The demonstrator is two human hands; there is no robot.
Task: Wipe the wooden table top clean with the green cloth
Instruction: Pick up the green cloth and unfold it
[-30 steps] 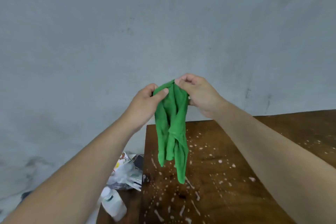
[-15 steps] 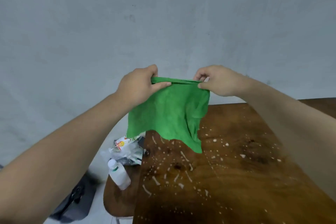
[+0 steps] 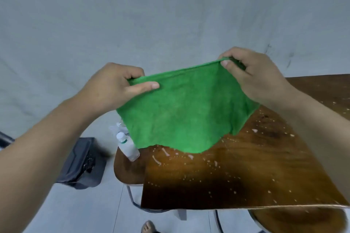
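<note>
- The left hand, left of centre in the frame, is closed on the near-left top corner of the cloth, thumb laid flat over the front face and fingers curled behind.
- The right hand, higher and right of centre, pinches the other top corner between thumb and fingers.
- Between the two the top hem is pulled taut, running from lower left to upper right; the rest of the cloth hangs open as one flat sheet, its ragged bottom edge loose in mid-frame.
- The cloth is in the air, not touching the table; whether the low edge brushes the wood cannot be told.
- The table lies below and toward the lower right of the cloth, dotted with pale splashes, thickest just under the hanging edge.
- My judgement: the wipe has not begun, and the move needed is downward and toward the right. The right hand is over the wood, while the left hangs beyond the table's left edge.
- Left of the table a bottle lies on a round stool, with a dark bag on the floor beyond it.
</note>
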